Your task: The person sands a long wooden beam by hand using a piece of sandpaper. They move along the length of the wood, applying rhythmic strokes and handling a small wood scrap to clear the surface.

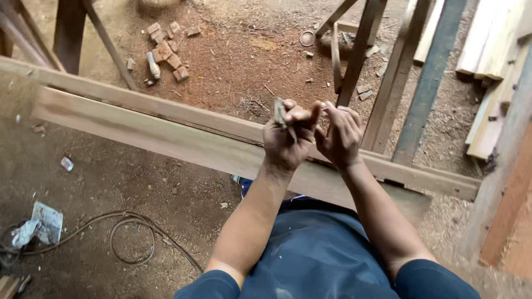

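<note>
Both hands raised together above a long plank, working a small grey piece.

Left hand [286,141]: fingers pinch a small flat grey piece [280,112], held upright above the plank [166,138]. Right hand [339,135]: fingers curled, tips pressed toward the left thumb; its grip on anything cannot be told. The piece looks light, thin and stiff, best pinched by its edges. Wood blocks [166,50] lie on the dirt floor [111,182].

Small reddish wood offcuts [166,50] lie on the sawdust-strewn dirt floor [233,61]; a black looped cable [133,241] curls beside crumpled grey paper [41,226].
</note>
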